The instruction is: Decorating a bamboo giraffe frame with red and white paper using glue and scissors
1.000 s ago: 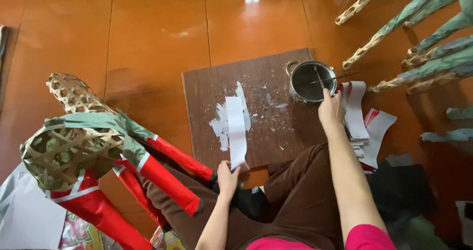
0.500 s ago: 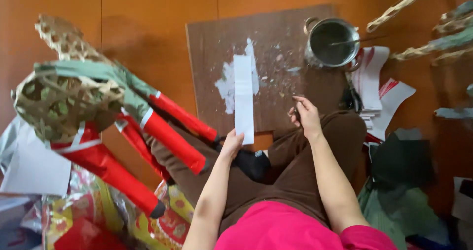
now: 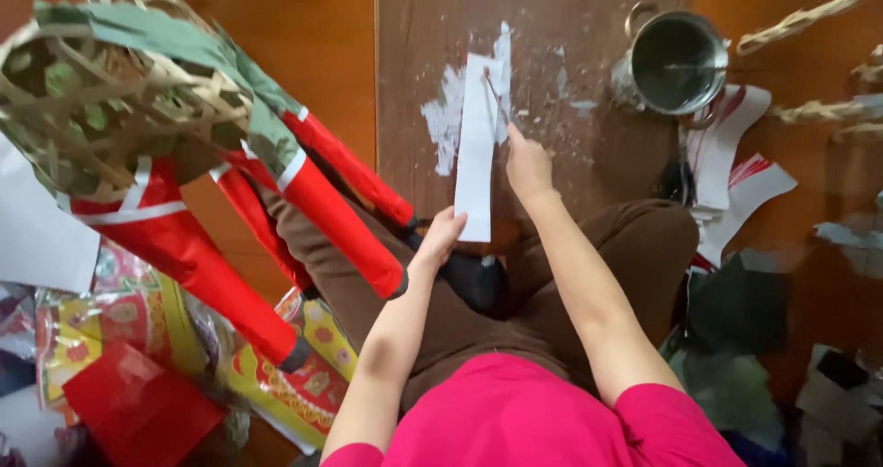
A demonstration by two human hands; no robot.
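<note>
Head view, looking straight down on a seated person in a pink top and brown trousers. At centre, a long white paper strip lies lengthwise on a dark wooden board smeared with white paste. The left hand presses the strip's near end with its fingertips, fingers curled down on the paper rather than wrapped around it. The right hand, just at 1 o'clock from the left, is clenched around a thin brush whose tip rests on the upper part of the strip. At 2 o'clock from the hands a steel pot stands on the board's far corner, a stick resting inside it. Beside it, toward 3 o'clock, loose white and red paper sheets lie on the floor. At 9 to 10 o'clock stands a woven bamboo frame figure, partly covered in green paper, its legs wrapped in red paper with white bands. Colourful printed sheets lie at 7 o'clock, near a red sheet.
</note>
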